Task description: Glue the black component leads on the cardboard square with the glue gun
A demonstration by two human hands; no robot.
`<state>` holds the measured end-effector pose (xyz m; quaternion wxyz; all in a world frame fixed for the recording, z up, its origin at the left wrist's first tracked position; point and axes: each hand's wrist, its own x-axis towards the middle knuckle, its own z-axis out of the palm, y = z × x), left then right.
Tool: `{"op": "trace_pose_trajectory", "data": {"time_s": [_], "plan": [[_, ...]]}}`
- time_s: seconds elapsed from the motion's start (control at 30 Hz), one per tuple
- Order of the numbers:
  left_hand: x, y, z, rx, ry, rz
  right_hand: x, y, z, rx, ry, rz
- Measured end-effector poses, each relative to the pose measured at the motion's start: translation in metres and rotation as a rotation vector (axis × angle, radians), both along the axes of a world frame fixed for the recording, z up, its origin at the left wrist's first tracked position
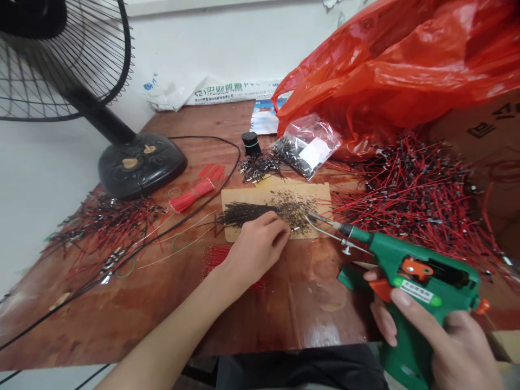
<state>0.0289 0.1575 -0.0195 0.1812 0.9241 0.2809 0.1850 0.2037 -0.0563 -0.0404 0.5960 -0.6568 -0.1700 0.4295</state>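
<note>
Right hand [463,338] clenched round green solder gun [430,314]; fingers by its orange trigger, can't tell if pressed; nozzle points left, over the board's right part. Left hand [260,244] palm-down, fingers curled at the board's near edge; small shiny bit by the fingertips, can't tell if pinched. Loose red wires [213,260] on the table, partly under left wrist; black wires [244,212] fanned on tan board [233,234], inner ends hidden in dark specks.

Progress, my read: mixed red/black pile [418,195] at right is big, smaller pile [117,222] at left; both look mostly joined, so a lot done; left to do: black wires on board, loose reds, probably red bundle [192,197] too; can't judge joint quality. Further back: banded black bundle [251,144], clear bag [306,146] of small parts, red bag [390,70].
</note>
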Motion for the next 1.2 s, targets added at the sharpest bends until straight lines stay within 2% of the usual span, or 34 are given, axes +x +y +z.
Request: {"op": "trace_pose_trajectory", "data": {"time_s": [0.13,0.33,0.47,0.8,0.97,1.13,1.2], "plan": [[0.001,-0.001,-0.001,0.019,-0.005,0.017,0.007,-0.007,-0.004,-0.046,0.092,0.016],[0.001,-0.001,-0.004,0.046,-0.001,0.022,0.018,-0.009,-0.008,-0.057,0.081,0.196],[0.001,-0.002,-0.004,0.074,0.003,0.019,0.020,-0.008,-0.011,-0.071,0.075,0.229],[0.002,-0.004,-0.005,0.091,-0.022,0.020,0.025,-0.010,-0.015,-0.103,0.111,0.284],[0.002,-0.005,-0.002,0.078,-0.017,0.018,0.024,-0.006,-0.011,-0.104,0.087,0.311],[0.002,-0.006,-0.002,0.088,-0.010,0.016,0.017,0.001,-0.001,-0.120,0.060,0.220],[0.002,-0.005,-0.002,0.092,-0.008,0.020,0.015,0.002,0.001,-0.118,0.071,0.223]]}}
